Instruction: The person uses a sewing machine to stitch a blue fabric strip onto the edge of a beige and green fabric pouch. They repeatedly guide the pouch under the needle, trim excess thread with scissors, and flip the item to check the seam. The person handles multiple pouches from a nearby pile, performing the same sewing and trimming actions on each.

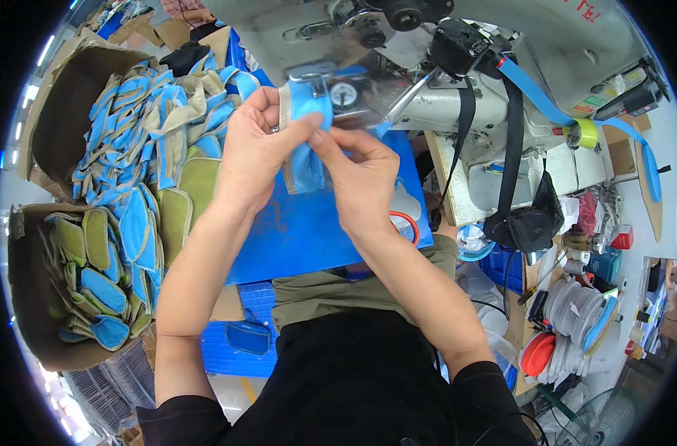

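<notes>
Blue fabric piece (306,149), one, pinched by left hand (253,145) and right hand (360,178) fingers.

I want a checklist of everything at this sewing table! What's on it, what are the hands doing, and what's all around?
Surface: blue work mat under the hands.
Job's things: blue fabric piece with beige edging, held up at the sewing machine.
Clutter: orange-handled scissors; cardboard boxes heaped with blue and green padded pieces.
Hands: left hand and right hand both pinch the fabric.
Cables: black strap and blue binding tape hang from the machine.
Surroundings: white discs, yellow tape roll at right.
</notes>
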Tool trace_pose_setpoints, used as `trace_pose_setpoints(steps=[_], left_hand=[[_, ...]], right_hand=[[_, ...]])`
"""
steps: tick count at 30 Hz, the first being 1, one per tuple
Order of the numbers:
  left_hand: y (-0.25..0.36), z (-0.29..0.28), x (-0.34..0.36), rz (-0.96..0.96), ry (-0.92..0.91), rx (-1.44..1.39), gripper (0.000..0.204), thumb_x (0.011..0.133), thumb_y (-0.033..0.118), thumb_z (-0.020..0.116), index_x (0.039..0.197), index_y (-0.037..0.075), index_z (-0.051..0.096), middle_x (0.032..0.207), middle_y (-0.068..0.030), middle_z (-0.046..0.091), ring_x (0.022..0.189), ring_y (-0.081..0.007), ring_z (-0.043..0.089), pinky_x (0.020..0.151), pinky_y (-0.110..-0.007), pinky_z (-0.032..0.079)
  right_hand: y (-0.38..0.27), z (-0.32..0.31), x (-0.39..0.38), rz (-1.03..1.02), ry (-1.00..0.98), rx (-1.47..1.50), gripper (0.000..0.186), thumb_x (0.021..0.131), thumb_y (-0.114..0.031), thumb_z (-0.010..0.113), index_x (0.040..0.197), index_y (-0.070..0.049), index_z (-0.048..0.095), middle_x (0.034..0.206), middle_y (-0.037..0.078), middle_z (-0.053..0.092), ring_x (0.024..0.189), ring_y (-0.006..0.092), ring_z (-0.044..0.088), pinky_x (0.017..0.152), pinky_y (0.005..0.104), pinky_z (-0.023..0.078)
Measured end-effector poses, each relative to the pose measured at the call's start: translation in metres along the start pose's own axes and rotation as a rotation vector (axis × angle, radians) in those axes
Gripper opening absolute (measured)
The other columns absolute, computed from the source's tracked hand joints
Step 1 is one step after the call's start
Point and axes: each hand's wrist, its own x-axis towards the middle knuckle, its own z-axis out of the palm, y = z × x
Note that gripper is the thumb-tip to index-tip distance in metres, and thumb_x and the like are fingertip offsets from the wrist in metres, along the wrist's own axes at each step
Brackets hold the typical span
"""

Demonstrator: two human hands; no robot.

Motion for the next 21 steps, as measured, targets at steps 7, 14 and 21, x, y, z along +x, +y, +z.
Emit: trace_pose_setpoints(steps=[7,14,21], left_hand=[[-0.0001,-0.0046,0.0025,-0.013,-0.045,-0.014,0.025,0.091,0.003,0.075,0.111,0.000,0.060,0.099,-0.0075,0.075,0.086,-0.0090,0.069,0.078,-0.024,0.055],[0.0012,-0.0056,0.0035,-0.054,-0.030,-0.010,0.026,0.090,0.003,0.075,0.112,0.000,0.061,0.100,-0.0081,0.075,0.089,-0.0096,0.069,0.084,-0.025,0.054],[-0.0005,-0.0033,0.0036,-0.006,-0.027,0.026,0.031,0.087,0.001,0.077,0.112,-0.001,0.060,0.100,-0.0082,0.075,0.089,-0.0103,0.069,0.082,-0.025,0.054]], right_hand=[[0.0025,0.0022,-0.0002,0.003,0.033,0.016,0.017,0.085,-0.011,0.087,0.093,0.001,0.078,0.087,0.006,0.076,0.075,0.0052,0.064,0.064,0.0210,0.049],[0.0075,0.0025,0.0015,-0.075,0.039,-0.023,0.018,0.084,-0.012,0.088,0.092,0.001,0.078,0.086,0.006,0.075,0.074,0.0057,0.064,0.063,0.0215,0.049],[0.0095,0.0034,0.0014,-0.086,0.037,-0.008,0.018,0.084,-0.012,0.088,0.092,0.001,0.078,0.085,0.005,0.074,0.073,0.0051,0.062,0.062,0.0212,0.048]])
